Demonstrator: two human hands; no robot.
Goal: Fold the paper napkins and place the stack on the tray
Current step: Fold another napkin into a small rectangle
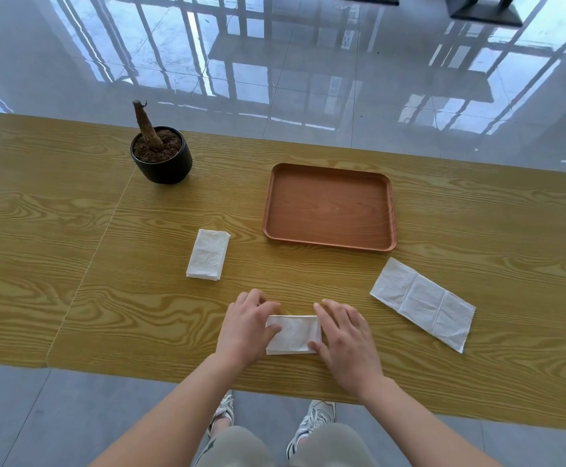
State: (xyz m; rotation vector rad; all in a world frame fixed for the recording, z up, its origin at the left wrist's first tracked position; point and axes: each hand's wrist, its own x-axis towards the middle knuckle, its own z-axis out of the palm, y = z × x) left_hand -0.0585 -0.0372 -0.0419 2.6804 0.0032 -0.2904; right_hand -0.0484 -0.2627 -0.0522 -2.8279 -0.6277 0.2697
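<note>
At the near edge of the table (73, 214), between both hands, a folded napkin (293, 335) lying flat. Left hand (246, 326) over its left end, thumb laid on top, other fingers curled past the far corner and seemingly pinching that edge; right hand (345, 338) flat over its right end, fingers held close together, pressing down. Neither hand lifting anything. Judged as creasing the fold.

To the left and a little farther, a small stack of folded napkins (208, 255), upright-edged, slightly fanned at its far corner. To the right, well apart, one long napkin (423, 303) still opened out, lying askew. Farther off, right of centre, the brown tray (328, 168), with nothing on it. Far left, a black plant pot (161, 156), clear of the work.

Risks, judged: uneven pressing leaving corners misaligned, so a lopsided stack; thin paper tearing under a dragged thumb; loose stack sliding apart if carried to the tray with a weak pinch; the open napkin forgotten.
</note>
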